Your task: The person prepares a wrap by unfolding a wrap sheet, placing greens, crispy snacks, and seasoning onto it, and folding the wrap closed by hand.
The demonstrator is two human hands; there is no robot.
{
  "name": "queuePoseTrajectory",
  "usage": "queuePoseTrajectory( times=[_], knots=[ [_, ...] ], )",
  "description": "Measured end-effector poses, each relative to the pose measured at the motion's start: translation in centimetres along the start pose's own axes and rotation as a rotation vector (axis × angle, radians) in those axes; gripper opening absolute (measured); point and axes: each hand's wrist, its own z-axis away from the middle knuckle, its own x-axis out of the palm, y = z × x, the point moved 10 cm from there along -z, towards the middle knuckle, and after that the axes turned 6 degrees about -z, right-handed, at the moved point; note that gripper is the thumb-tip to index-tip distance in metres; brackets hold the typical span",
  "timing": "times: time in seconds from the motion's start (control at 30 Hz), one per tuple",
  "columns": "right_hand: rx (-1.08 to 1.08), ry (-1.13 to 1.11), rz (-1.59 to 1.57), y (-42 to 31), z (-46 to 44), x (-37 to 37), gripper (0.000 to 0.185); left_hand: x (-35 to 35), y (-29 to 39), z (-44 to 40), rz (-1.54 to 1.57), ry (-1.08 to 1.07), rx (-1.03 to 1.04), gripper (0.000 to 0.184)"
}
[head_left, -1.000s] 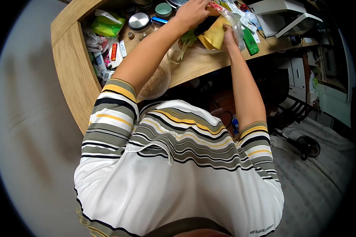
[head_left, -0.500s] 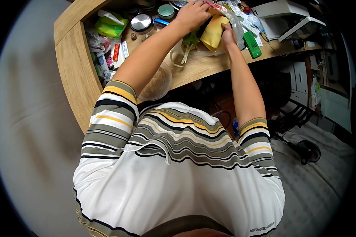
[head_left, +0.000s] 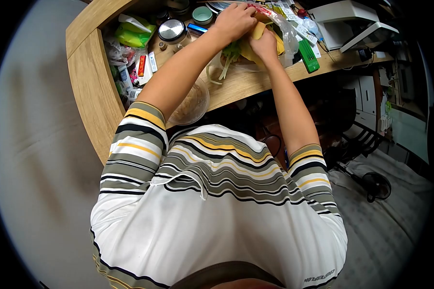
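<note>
My left hand [head_left: 235, 21] is closed at the top edge of a clear plastic bag [head_left: 290, 41] with red print, its fingertips curled over the rim. My right hand [head_left: 265, 45] grips a thin, floppy yellow sheet [head_left: 258, 31] that looks like a food wrap, at the bag's mouth. Part of the sheet is hidden behind the hand, and more yellow shows to its right. Green leafy vegetables [head_left: 232, 49] lie beside the sheet, their pale stems [head_left: 214, 76] hanging toward the desk's front edge.
A clear round tub [head_left: 194, 103] with pale contents sits under my left forearm at the desk edge. Around lie a silver-lidded jar [head_left: 172, 30], a green bowl [head_left: 202, 15], a green box [head_left: 308, 55], a green tissue pack [head_left: 134, 33] and a white appliance [head_left: 345, 21].
My right hand has moved left and turned over the yellow sheet, which is now bunched and mostly covered. My left hand stays at the bag's edge.
</note>
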Motion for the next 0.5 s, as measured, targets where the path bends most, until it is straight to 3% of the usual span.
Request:
queuePoseTrajectory(
  times=[0.07, 0.17, 0.2, 0.27, 0.5],
  knots=[
    [-0.013, -0.040, 0.044, -0.4, -0.2, 0.2, 0.046, 0.0, -0.1, -0.1, 0.002, 0.003, 0.002, 0.022],
    [0.257, -0.214, -0.062, 0.3, -0.1, 0.4, 0.047, 0.0, -0.1, -0.1, -0.004, -0.013, -0.002, 0.021],
    [0.257, -0.216, -0.061, 1.0, -0.1, 0.9, 0.047, 0.0, -0.1, -0.1, 0.005, -0.013, -0.003, 0.021],
    [-0.090, -0.045, 0.136, -0.1, -0.4, 0.5, 0.044, 0.1, -0.1, -0.1, 0.014, -0.011, -0.004, 0.021],
    [-0.111, -0.058, 0.267, -1.5, -0.2, 1.1, 0.043, -0.1, 0.2, -0.1, 0.001, -0.018, 0.000, 0.020]
  ],
)
